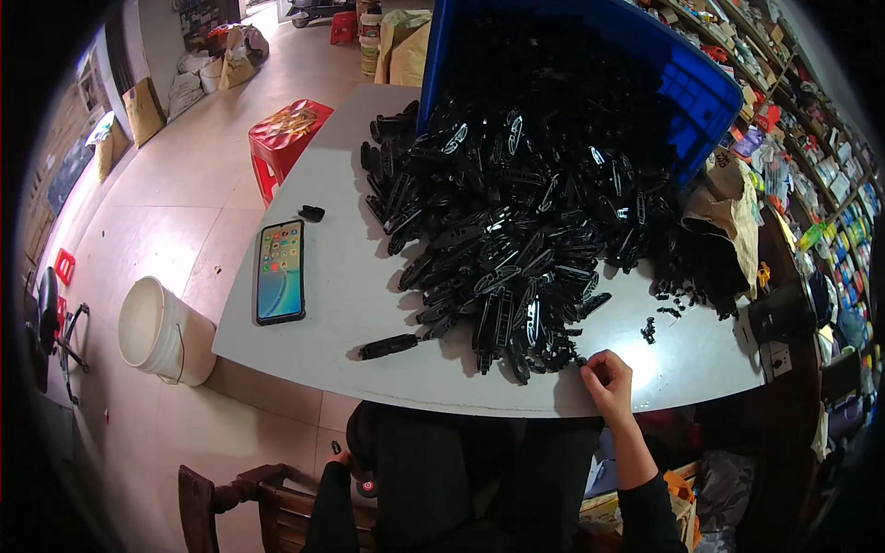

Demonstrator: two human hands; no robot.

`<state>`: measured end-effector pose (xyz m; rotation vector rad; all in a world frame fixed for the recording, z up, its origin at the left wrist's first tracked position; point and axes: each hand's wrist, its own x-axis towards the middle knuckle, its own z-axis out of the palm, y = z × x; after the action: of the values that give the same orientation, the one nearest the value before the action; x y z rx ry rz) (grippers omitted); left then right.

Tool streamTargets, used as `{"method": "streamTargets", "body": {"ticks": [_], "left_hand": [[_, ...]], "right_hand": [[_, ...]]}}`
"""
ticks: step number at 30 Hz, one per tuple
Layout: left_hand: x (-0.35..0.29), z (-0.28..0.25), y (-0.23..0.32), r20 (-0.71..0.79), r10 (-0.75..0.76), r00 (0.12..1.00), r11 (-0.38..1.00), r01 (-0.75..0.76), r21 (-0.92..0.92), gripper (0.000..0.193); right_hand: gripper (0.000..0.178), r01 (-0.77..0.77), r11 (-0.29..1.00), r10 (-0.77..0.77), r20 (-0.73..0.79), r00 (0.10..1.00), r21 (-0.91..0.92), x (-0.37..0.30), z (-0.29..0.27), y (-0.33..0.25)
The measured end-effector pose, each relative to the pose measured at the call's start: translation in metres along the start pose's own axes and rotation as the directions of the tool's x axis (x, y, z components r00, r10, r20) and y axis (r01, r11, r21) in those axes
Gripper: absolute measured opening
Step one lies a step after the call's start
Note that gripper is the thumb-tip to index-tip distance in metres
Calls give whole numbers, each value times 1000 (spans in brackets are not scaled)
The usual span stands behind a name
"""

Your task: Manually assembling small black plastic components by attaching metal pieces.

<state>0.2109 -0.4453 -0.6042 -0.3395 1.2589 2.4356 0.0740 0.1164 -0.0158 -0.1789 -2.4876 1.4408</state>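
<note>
A large heap of glossy black plastic parts, long and oval with slotted openings, spreads over the white table. My right hand is at the near edge of the heap, thumb and forefinger closed on a small black piece. Low beside my left thigh, off the table, is my left hand. Its fingers look closed around a small dark piece, partly hidden. One long black part lies apart on the table's near left, and tiny black bits lie to the right.
A tipped blue crate holds more black parts at the back. A phone with a lit screen lies on the left. A brown paper bag stands right. White bucket, red stool and wooden chair surround the table.
</note>
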Motion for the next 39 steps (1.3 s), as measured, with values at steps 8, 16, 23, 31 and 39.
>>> {"method": "streamTargets", "body": {"ticks": [8, 16, 23, 31, 39], "left_hand": [[24, 102, 66, -769, -414, 487, 716, 696, 55, 30], [1, 84, 75, -435, -258, 863, 505, 504, 701, 24], [1, 63, 36, -719, -475, 507, 834, 519, -185, 14], [17, 98, 70, -709, -490, 507, 783, 614, -101, 16], [27, 99, 65, -729, -450, 515, 747, 665, 10, 23]], "right_hand": [[12, 12, 997, -16, -43, 999, -74, -6, -5, 3], [11, 7, 1000, -7, -26, 1000, -27, -2, -1, 8], [12, -2, 1000, 2, -23, 1000, -8, -3, 1, 5], [9, -28, 999, 27, -6, 1000, -37, -5, -6, 0], [10, -34, 998, 33, -28, 999, -54, -7, -9, 2]]}}
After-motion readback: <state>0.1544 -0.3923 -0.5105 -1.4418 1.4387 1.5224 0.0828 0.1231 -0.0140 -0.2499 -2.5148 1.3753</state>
